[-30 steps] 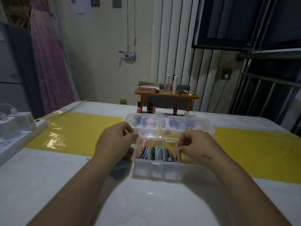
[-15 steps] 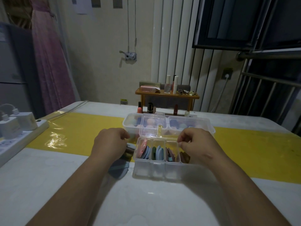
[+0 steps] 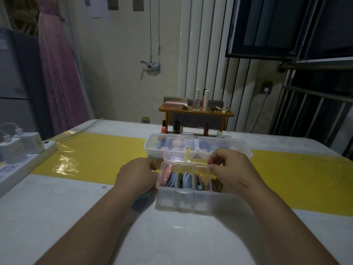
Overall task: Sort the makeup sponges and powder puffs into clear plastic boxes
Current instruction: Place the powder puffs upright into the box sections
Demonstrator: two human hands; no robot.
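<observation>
A near clear box [image 3: 183, 200] with several compartments stands open, its lid [image 3: 176, 150] raised upright. Flat powder puffs stand on edge inside: pink [image 3: 166, 175], blue [image 3: 186, 180] and dark red [image 3: 199, 181]. My right hand [image 3: 232, 172] pinches the lid's lower right edge. With its fingers curled, my left hand [image 3: 136, 175] rests against the box's left wall; whatever it may hold is hidden. A dark puff [image 3: 141, 200] lies partly under my left wrist. Behind stands a far clear box [image 3: 150, 149] with rounded sponges inside.
A white power strip [image 3: 23, 165] with chargers lies at the table's left edge. A small wooden shelf [image 3: 195, 112] with cosmetics stands at the back, lipsticks [image 3: 164, 129] in front of it. A yellow strip [image 3: 99, 155] runs across the table.
My left hand has come down from the lid's left edge to the box's left side. My right hand has stayed at the lid's right edge. The lid remains upright.
</observation>
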